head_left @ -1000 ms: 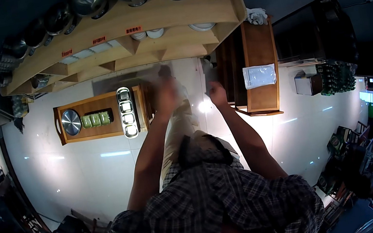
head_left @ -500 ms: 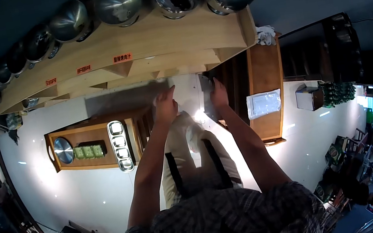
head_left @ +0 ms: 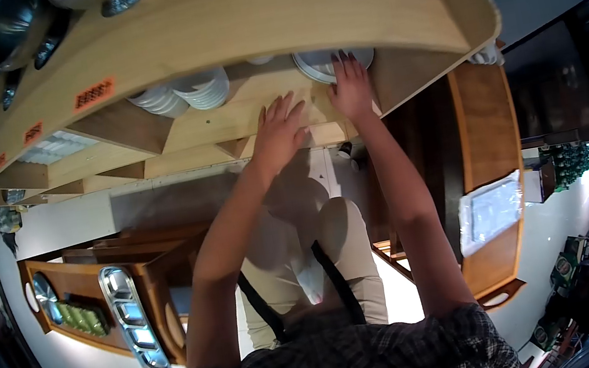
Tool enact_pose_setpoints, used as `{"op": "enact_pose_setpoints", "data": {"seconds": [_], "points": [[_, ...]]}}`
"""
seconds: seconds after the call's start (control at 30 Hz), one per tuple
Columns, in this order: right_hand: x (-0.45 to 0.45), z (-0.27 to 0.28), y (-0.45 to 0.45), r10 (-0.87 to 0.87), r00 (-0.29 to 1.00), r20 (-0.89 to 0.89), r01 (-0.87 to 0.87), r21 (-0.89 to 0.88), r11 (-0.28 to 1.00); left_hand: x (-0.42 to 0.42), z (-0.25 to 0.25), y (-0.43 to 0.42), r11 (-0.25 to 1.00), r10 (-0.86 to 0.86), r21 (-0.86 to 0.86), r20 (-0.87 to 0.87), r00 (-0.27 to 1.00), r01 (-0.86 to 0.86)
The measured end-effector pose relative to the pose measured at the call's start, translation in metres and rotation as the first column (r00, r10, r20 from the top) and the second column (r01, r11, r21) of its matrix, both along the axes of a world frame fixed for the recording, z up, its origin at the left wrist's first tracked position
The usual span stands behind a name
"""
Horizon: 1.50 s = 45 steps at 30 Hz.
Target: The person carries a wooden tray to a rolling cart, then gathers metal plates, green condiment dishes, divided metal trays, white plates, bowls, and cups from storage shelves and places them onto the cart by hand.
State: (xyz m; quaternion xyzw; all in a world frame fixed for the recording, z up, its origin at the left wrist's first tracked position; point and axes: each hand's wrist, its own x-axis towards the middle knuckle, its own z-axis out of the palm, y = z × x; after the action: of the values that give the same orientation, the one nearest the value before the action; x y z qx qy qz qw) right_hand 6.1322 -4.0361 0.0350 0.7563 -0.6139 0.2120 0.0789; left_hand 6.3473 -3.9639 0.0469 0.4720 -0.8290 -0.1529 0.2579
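White plates (head_left: pixel 311 66): in the wooden shelf's (head_left: pixel 266 13) right-hand compartment. Your right hand (head_left: pixel 351 89): fingers at their rim; grip cannot be determined. Your left hand (head_left: pixel 280 133): empty, fingers spread, off the plates. Risk: one-sided lifting could let plates slide and chip.

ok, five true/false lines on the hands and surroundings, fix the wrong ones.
1. The left hand is spread open. True.
2. The right hand is away from the white plates. False: the right hand is at the white plates.
3. Orange labels mark the front of the shelf. True.
4. The wrapped package lies on the floor. False: the wrapped package lies on a wooden unit.
5. The sectioned tray lies beside the green items. True.
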Motion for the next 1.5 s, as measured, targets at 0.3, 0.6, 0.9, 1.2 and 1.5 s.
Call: {"op": "enact_pose_setpoints", "data": {"seconds": [0.3, 0.6, 0.9, 1.2, 1.5], "points": [[-0.014, -0.041, -0.018, 0.056, 0.991, -0.12, -0.062, -0.052, 0.997, -0.007, -0.07, -0.034, 0.989, 0.066, -0.13, -0.079, 0.995, -0.076], [-0.016, -0.033, 0.0, 0.062, 0.985, -0.158, -0.092, -0.187, 0.978, -0.015, -0.078, -0.01, 0.969, 0.153, -0.191, -0.045, 0.987, -0.159], [0.015, -0.031, 0.03, 0.218, 0.973, -0.076, -0.226, -0.496, 0.838, -0.003, -0.072, 0.016, 0.869, 0.363, -0.306, -0.14, 0.921, -0.389], [0.054, -0.027, 0.077, 0.434, 0.897, -0.079, -0.425, -0.42, 0.802, 0.013, -0.062, 0.031, 0.741, 0.441, -0.446, -0.241, 0.865, -0.502], [0.052, -0.038, 0.097, 0.576, 0.798, -0.176, -0.602, -0.25, 0.758, 0.016, -0.072, 0.027, 0.854, 0.281, -0.465, 0.038, 0.959, -0.232]]}}
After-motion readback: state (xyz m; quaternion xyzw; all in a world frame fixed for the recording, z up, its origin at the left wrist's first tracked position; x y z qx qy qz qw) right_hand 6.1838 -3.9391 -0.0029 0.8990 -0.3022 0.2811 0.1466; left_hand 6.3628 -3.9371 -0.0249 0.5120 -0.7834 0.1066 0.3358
